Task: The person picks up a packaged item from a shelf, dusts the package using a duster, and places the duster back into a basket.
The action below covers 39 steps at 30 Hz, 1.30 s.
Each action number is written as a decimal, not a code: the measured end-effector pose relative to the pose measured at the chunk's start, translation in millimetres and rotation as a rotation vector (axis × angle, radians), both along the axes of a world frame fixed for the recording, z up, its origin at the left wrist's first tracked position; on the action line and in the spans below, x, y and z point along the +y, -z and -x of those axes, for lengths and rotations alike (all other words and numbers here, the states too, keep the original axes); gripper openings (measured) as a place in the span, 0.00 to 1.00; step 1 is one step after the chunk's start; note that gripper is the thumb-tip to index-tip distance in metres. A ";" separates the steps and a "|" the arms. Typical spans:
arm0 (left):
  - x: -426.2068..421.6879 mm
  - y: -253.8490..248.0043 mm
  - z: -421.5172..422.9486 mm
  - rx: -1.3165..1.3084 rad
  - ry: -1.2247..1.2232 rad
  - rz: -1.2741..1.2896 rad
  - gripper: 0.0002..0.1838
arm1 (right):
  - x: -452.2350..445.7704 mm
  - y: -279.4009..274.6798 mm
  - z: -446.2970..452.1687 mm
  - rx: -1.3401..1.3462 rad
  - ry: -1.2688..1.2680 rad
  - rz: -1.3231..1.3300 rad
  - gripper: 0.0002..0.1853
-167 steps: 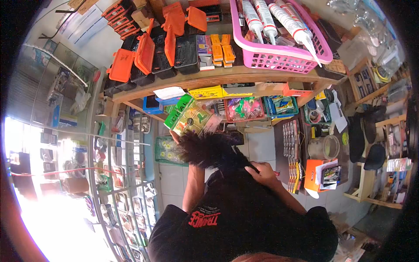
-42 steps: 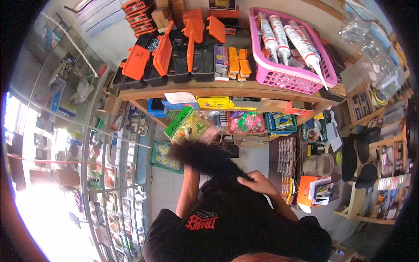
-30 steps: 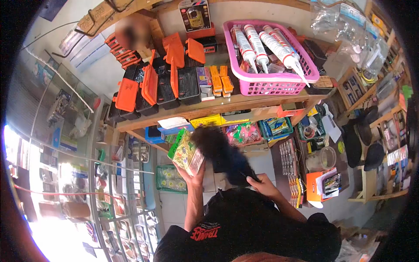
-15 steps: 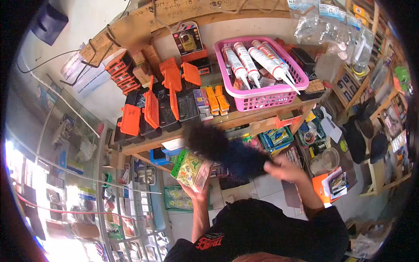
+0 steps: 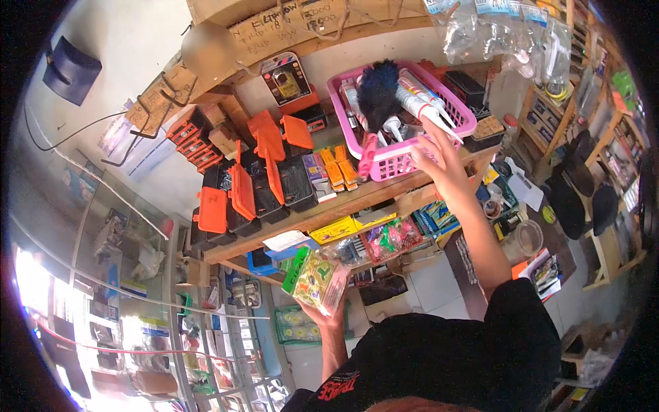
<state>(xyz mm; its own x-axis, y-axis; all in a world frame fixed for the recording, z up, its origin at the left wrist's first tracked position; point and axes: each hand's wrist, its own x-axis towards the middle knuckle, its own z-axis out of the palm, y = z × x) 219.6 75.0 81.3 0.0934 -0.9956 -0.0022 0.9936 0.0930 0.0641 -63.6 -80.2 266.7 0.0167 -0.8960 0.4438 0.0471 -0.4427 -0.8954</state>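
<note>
My left hand (image 5: pixel 325 317) grips a clear plastic bag (image 5: pixel 317 283) from below; it has a green printed top and greenish-yellow and pink contents that I cannot make out. My right hand (image 5: pixel 441 163) is at the front right side of a pink plastic basket (image 5: pixel 392 167), its fingers apart and nothing held in them. Inside the basket, a dark feather duster (image 5: pixel 378 93) lies across white sealant tubes (image 5: pixel 420 104). The duster's pink handle (image 5: pixel 368 156) leans out over the front rim. One tube's nozzle points towards my right fingers.
Left of the basket, black bins with raised orange lids (image 5: pixel 239 185) and small orange-yellow boxes (image 5: pixel 336 169) stand on the wooden shelf (image 5: pixel 302 221). Packets and trays fill the lower shelf. A glass cabinet (image 5: pixel 117 226) is at the left. Clear bags (image 5: pixel 504 41) hang at upper right.
The duster, blurred beside my right hand before, now rests in the basket, let go. My right hand has moved up to the basket. My left hand still holds the bag.
</note>
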 end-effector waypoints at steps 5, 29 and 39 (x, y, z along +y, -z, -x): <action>7.3 2.5 2.8 -0.110 0.019 -0.034 0.38 | 54.6 54.5 4.0 0.177 0.097 0.108 0.23; -60.5 92.2 199.6 -0.969 0.808 -0.169 0.33 | 165.8 275.2 65.4 -0.523 0.373 -0.506 0.21; -111.7 59.5 255.9 -0.974 0.807 -0.266 0.30 | 141.7 264.1 124.8 0.629 0.545 0.068 0.37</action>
